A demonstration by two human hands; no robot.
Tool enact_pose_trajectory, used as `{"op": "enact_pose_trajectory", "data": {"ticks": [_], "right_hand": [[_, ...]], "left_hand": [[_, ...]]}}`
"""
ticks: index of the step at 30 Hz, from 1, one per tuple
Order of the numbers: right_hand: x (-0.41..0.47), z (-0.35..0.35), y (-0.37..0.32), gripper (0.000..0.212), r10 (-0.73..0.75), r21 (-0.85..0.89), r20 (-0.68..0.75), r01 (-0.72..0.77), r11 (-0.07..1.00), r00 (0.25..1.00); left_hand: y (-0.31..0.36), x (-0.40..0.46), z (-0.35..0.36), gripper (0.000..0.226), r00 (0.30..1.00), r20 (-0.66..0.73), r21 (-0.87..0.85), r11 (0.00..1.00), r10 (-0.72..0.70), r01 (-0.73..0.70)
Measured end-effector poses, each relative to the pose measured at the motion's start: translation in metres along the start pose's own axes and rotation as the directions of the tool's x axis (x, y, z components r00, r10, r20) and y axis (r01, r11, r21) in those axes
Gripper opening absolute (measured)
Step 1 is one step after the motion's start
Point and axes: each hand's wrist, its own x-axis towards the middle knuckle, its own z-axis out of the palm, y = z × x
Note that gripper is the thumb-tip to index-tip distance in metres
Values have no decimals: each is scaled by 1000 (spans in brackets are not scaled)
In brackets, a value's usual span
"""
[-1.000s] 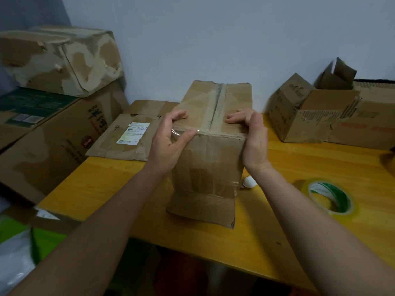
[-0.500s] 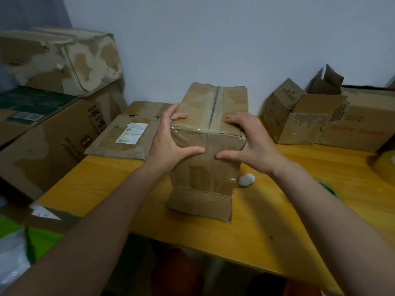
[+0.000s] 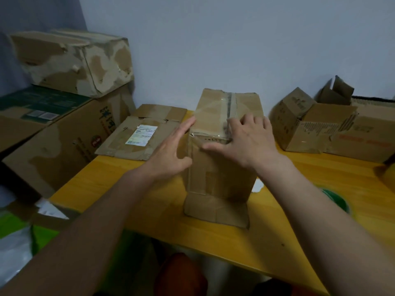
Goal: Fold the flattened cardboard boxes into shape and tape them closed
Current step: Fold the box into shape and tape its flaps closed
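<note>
A folded brown cardboard box (image 3: 218,178) stands on the yellow wooden table (image 3: 132,189), its top flaps shut with clear tape along the seam. My left hand (image 3: 171,152) lies flat against the box's upper left side, fingers spread. My right hand (image 3: 245,139) rests over the near top edge, fingers apart, thumb on the front face. A flattened box with a white label (image 3: 136,137) lies at the back left of the table. The green tape roll (image 3: 335,201) sits to the right, partly hidden by my right forearm.
Large worn boxes (image 3: 70,60) are stacked left of the table. Two formed boxes (image 3: 316,129) stand at the back right against the wall. A small white object (image 3: 257,185) peeks out beside the box's right side. The table's near edge runs just below the box.
Both hands have loosened from gripping the box's top corners. The left slid to the side with fingers flat, and the right moved across the top front edge.
</note>
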Motion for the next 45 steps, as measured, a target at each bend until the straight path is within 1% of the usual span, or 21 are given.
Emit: {"op": "enact_pose_trajectory", "data": {"ticks": [2, 5, 7, 9, 12, 14, 17, 20, 22, 24, 25, 27, 29, 31, 32, 35, 38, 39, 41, 43, 45], "right_hand": [[0, 0, -18, 111, 32, -18, -42, -33, 999, 999], [2, 3, -22, 95, 19, -16, -34, -19, 1000, 999], [5, 4, -17, 87, 8, 38, 15, -9, 999, 1000], [8, 4, -19, 87, -3, 90, 60, -3, 996, 998], [11, 4, -33, 88, 16, 173, 11, -18, 985, 1000], [12, 3, -35, 80, 17, 222, -11, -14, 975, 1000], [13, 2, -30, 72, -29, 284, 8, 25, 958, 1000], [6, 4, -43, 76, -75, 277, -71, 92, 956, 995], [2, 7, -56, 77, -42, 204, -136, 69, 976, 990], [3, 10, -61, 66, -8, 131, -182, 32, 991, 983], [4, 11, -61, 61, 3, 133, -193, 23, 991, 981], [6, 11, -61, 60, 12, 149, -183, 16, 989, 983], [7, 11, -66, 71, -9, 92, -147, 23, 995, 989], [8, 10, -72, 83, -34, 10, -117, 35, 999, 993], [9, 10, -72, 84, -44, -2, -124, 44, 999, 991], [9, 3, -59, 83, -121, 32, -109, 125, 992, 987], [7, -4, -40, 100, -225, 83, 17, 223, 971, 974], [7, -4, -36, 101, -238, 107, 47, 232, 967, 970], [8, -3, -32, 90, -276, 98, 56, 270, 958, 959], [9, -1, -28, 80, -344, 51, 42, 342, 938, 938], [9, 0, -21, 77, -402, 37, 36, 400, 916, 915]], "left_hand": [[-2, 0, 1, 90, 1000, -28, 41, 999, 14, -13], [-6, 2, 2, 99, 997, -77, 88, 996, 9, -2], [-10, 4, 2, 100, 996, -86, 97, 995, 39, -30], [-12, 6, 1, 101, 993, -102, 101, 994, 53, -43], [-15, 6, 2, 100, 989, -135, 92, 995, 62, -50], [-16, 6, 4, 99, 987, -147, 93, 994, 69, -55], [-17, 7, 4, 98, 986, -148, 67, 996, 73, -64], [-20, 8, 3, 96, 988, -140, 4, 998, 69, -69], [-20, 8, 4, 95, 986, -150, -21, 996, 79, -83], [-22, 8, 5, 97, 983, -162, -16, 996, 88, -92], [-22, 9, 6, 98, 983, -162, -13, 996, 89, -92], [-23, 9, 6, 97, 985, -157, -17, 997, 78, -82], [-22, 9, 5, 93, 983, -160, -56, 994, 85, -95], [-19, 9, 5, 84, 980, -176, -145, 982, 94, -120], [-17, 10, 6, 78, 979, -186, -187, 975, 85, -120], [-14, 11, 8, 59, 975, -217, -256, 961, 46, -103], [-14, 17, 13, 45, 973, -231, -370, 925, 0, -88], [-13, 21, 16, 46, 968, -252, -387, 919, -22, -80], [-11, 29, 25, 51, 947, -317, -375, 924, -48, -79], [-12, 36, 35, 41, 919, -394, -303, 944, 3, -133], [-13, 40, 44, 30, 900, -429, -245, 950, 72, -193]]}}
